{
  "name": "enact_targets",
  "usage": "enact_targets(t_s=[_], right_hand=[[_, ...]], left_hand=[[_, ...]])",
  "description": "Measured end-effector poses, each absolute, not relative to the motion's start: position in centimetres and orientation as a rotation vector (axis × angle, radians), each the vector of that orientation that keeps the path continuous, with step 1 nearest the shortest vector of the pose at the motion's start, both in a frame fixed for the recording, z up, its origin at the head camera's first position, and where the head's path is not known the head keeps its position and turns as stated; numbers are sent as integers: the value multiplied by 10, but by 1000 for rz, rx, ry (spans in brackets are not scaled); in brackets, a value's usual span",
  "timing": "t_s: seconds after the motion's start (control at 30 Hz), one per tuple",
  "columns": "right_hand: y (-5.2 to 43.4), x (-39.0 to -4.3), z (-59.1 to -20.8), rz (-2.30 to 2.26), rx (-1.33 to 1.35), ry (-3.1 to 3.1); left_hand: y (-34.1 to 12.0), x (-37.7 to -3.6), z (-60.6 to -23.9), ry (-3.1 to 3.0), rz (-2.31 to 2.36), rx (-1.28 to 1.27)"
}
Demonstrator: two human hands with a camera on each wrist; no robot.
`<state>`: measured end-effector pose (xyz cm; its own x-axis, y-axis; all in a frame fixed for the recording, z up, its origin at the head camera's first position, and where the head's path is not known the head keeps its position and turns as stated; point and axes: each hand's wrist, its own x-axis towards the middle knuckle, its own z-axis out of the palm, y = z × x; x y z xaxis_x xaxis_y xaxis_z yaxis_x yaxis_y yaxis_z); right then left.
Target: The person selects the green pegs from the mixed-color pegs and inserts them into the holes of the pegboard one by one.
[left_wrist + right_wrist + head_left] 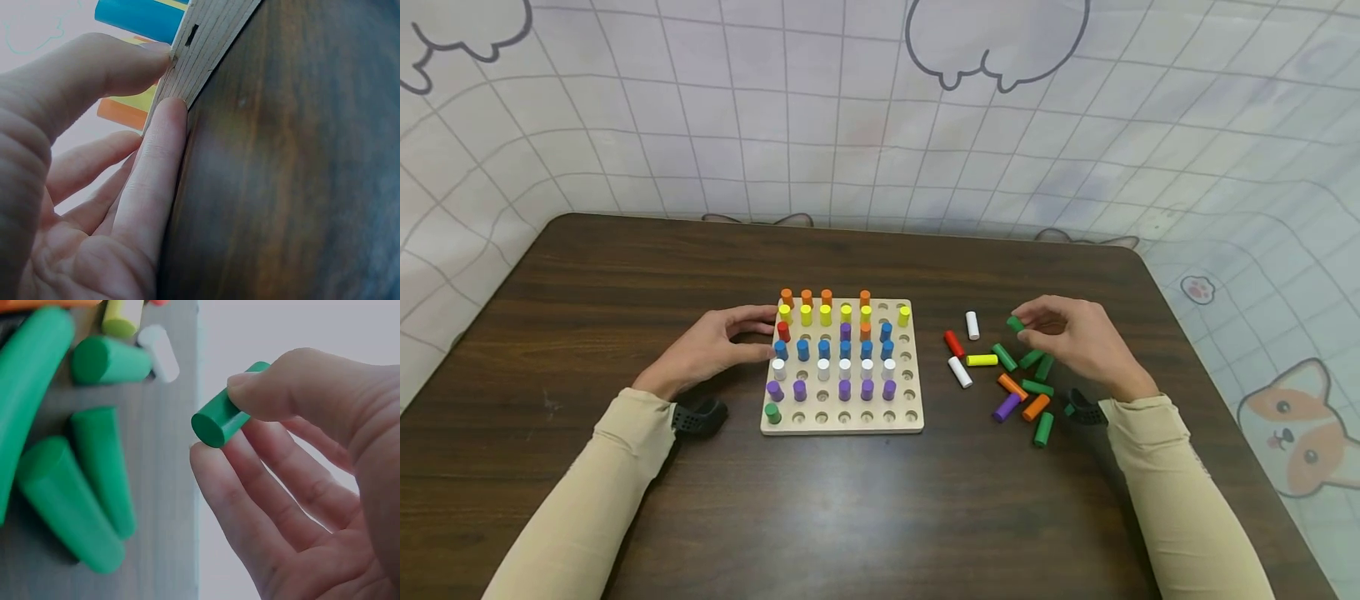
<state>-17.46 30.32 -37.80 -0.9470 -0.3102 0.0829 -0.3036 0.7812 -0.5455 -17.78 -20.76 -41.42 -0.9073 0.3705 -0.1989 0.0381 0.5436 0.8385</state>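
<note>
A pale wooden pegboard (842,431) lies in front of me, with rows of coloured pegs standing in its holes. One green peg (772,413) stands at its near left corner. Against the board's left edge rests my left hand (718,343); in the left wrist view its thumb and index fingertip touch the board's side (200,50), the fingers fairly straight. My right hand (1078,337) pinches a green peg (219,419) between thumb and fingers, raised over the far side of the loose pegs. Nothing else shows in that hand.
Right of the board, loose pegs lie scattered on the dark wooden table (850,525): several green ones (1043,429), a purple (1007,407), orange ones (1036,407), a yellow (982,360), a red (953,343) and white ones (959,372). A cloth with a grid pattern (820,108) hangs behind the table.
</note>
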Motion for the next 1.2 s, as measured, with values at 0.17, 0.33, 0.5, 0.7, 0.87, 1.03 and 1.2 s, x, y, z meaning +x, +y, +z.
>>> enact_targets(t_s=[0.17, 0.33, 0.5, 0.7, 0.87, 1.03, 1.2], right_hand=[[296, -173, -373, -1003, -524, 2936], [289, -171, -368, -1079, -544, 2919], [278, -168, -363, -1113, -546, 2903], [270, -167, -362, -1107, -561, 2877], [261, -164, -362, -1099, -583, 2846], [249, -160, -361, -1098, -584, 2816], [237, -156, -361, -1128, -613, 2785]], left_hand=[[-208, -178, -413, 2426, 1312, 328], [-207, -180, -413, 2426, 1312, 326], [-207, -180, -413, 2429, 1314, 325], [-208, -179, -414, 2430, 1314, 335], [-207, -178, -413, 2431, 1314, 334], [-207, -178, -412, 2431, 1316, 330], [-207, -179, -413, 2419, 1329, 323]])
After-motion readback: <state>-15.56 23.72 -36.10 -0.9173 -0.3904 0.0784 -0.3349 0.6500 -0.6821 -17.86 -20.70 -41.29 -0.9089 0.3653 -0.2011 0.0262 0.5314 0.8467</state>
